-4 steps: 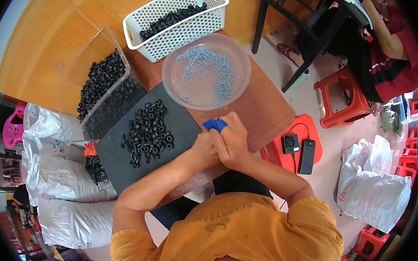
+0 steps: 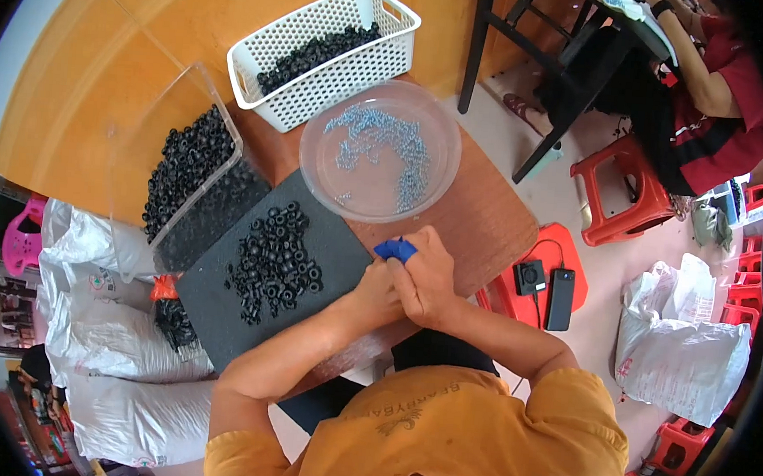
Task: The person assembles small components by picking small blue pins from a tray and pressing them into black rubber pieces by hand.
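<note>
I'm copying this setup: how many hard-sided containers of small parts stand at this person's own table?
3: white basket at the back, clear bin at the left, round tray in front of the basket. Others may be hidden beneath the table.

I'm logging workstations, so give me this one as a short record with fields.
Hands: left hand and right hand touching; anything between them is hidden
Blue detail: blue material at the hands
Surface: grey mat on a brown table, bearing loose black parts
Far side: clear round tray holding small bluish pieces
Also there: perforated white basket and clear bin, both holding more black parts
</note>
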`<act>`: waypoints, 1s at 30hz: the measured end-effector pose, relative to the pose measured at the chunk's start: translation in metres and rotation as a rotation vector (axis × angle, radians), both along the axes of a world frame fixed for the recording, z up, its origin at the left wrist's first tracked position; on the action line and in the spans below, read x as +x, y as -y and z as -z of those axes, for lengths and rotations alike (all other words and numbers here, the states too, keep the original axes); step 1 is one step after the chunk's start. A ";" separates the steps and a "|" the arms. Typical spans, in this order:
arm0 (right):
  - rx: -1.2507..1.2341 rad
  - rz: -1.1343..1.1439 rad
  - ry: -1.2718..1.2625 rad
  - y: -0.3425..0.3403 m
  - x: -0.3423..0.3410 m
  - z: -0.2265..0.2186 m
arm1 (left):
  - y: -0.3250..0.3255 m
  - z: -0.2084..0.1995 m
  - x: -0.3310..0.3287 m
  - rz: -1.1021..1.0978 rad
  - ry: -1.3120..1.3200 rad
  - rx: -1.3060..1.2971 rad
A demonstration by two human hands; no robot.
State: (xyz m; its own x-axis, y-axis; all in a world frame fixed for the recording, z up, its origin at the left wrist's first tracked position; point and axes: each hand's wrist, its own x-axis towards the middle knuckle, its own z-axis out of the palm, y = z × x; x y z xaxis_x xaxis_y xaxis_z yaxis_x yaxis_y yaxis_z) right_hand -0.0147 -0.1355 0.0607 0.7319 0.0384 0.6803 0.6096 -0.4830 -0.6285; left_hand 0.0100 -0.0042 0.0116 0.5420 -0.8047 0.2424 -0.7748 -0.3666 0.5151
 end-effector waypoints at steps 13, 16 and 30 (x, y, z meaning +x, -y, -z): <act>-0.059 -0.004 -0.018 -0.001 0.010 0.001 | 0.003 0.004 0.009 -0.032 0.304 -0.040; -0.042 -0.005 -0.046 0.000 0.002 0.000 | 0.004 0.007 0.005 -0.035 0.292 0.004; 0.563 0.135 -0.508 0.045 -0.032 0.019 | 0.015 -0.045 0.002 -0.203 0.308 0.072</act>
